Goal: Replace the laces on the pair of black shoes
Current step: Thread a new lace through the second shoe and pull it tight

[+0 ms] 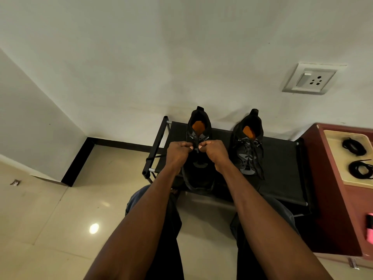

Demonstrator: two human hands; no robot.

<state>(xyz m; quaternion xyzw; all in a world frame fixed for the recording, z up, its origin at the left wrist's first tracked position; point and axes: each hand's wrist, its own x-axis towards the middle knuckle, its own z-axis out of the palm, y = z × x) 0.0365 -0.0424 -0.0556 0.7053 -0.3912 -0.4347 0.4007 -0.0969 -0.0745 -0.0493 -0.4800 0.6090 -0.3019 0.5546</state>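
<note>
Two black shoes with orange insoles stand side by side on a low black rack (282, 168) against the wall. Over the left shoe (198, 126) my left hand (177, 152) and my right hand (216, 152) are curled, each pinching the black lace (155, 157) near the upper eyelets. One lace end trails left over the rack's edge. The right shoe (249, 146) is laced, its lace ends hanging loose down its side. Both hands cover the left shoe's middle.
A maroon cabinet (331, 199) stands right of the rack, carrying a cream tray (335, 158) with two coiled black laces (354, 147). A pink object (370, 229) lies at its edge. A wall socket (310, 79) is above. Tiled floor spreads left; my knees are below.
</note>
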